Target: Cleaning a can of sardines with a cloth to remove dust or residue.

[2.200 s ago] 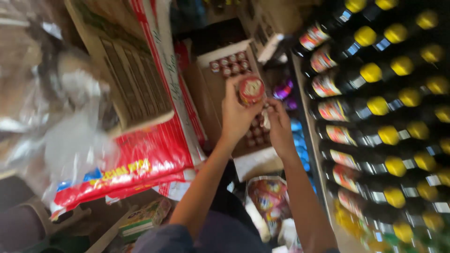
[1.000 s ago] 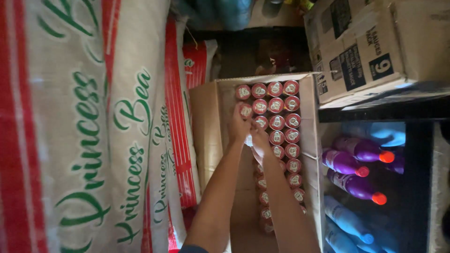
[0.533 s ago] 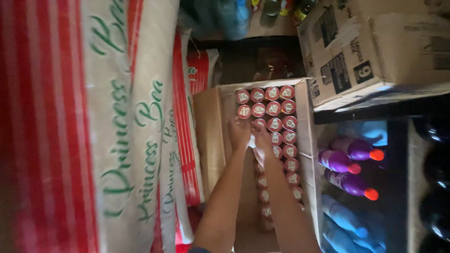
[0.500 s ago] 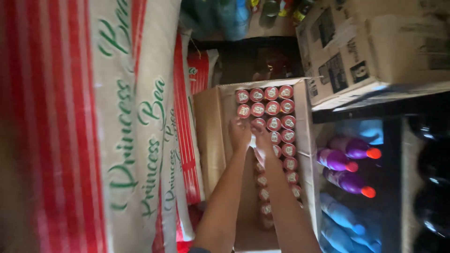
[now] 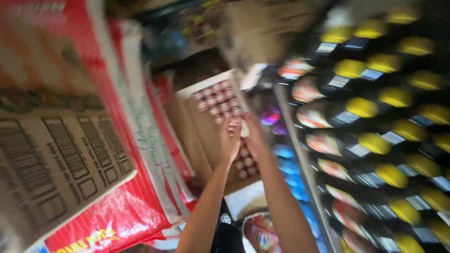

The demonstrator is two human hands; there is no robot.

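The view has swung right since half a second ago, bringing yellow-capped bottles (image 5: 370, 107) into the right half. Both hands, left hand (image 5: 229, 139) and right hand (image 5: 255, 138), remain over the carton of red-lidded cans (image 5: 213, 100) at centre; blur hides whether the fingers grip anything.

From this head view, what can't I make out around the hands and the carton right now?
- Left hand and right hand: motion blur; whether either holds a can is unclear.
- Cans in the cardboard carton: the hands and forearms cover the middle rows, and the lids are too blurred for detail.
- Dark bottles with yellow caps on the right: labels smeared, rows cut by the frame edge.
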